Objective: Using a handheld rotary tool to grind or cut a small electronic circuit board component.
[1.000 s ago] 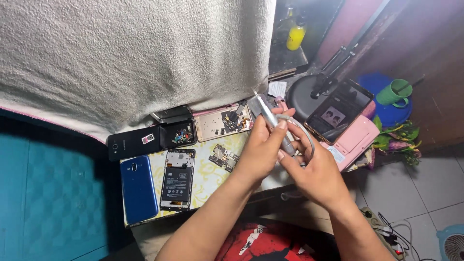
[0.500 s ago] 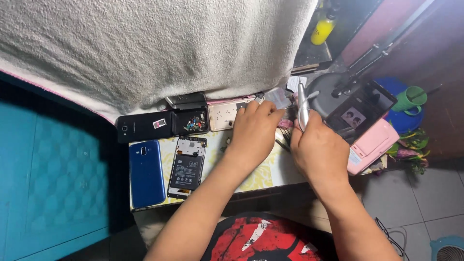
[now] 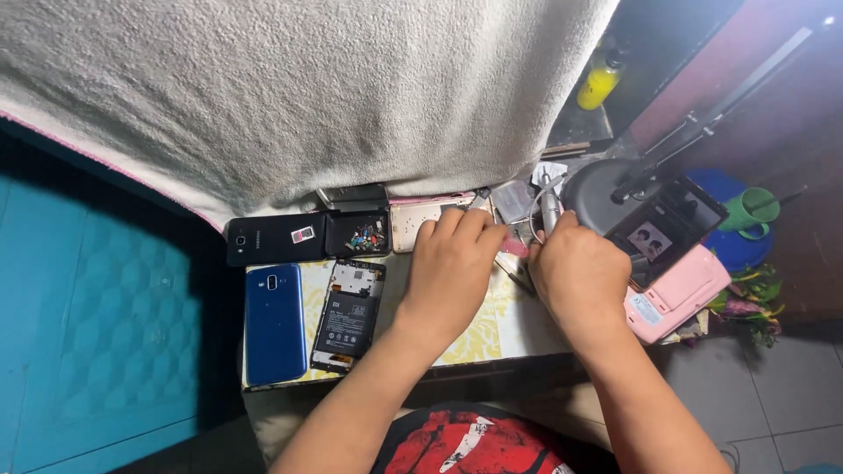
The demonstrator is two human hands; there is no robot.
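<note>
My left hand (image 3: 452, 263) lies palm down on the small table, fingers curled over something I cannot see, next to a gold phone back (image 3: 420, 219). A small pink piece (image 3: 515, 248) shows between my two hands. My right hand (image 3: 580, 276) is closed around a slim silver tool (image 3: 550, 204), whose upper end sticks out above my fingers toward the far side. The hands almost touch. An opened phone with its battery showing (image 3: 349, 314) lies left of my left wrist.
A blue phone (image 3: 275, 323), a black phone (image 3: 274, 239) and a small black tray of tiny parts (image 3: 357, 235) lie at the left. A white towel (image 3: 307, 88) hangs behind. At the right are a phone on a stand (image 3: 665, 230), a pink case (image 3: 676, 294) and a green cup (image 3: 751, 209).
Both hands gripped the tool together a second ago. Now my left hand has come off it and lies flat on the table, while my right hand alone holds the tool farther right.
</note>
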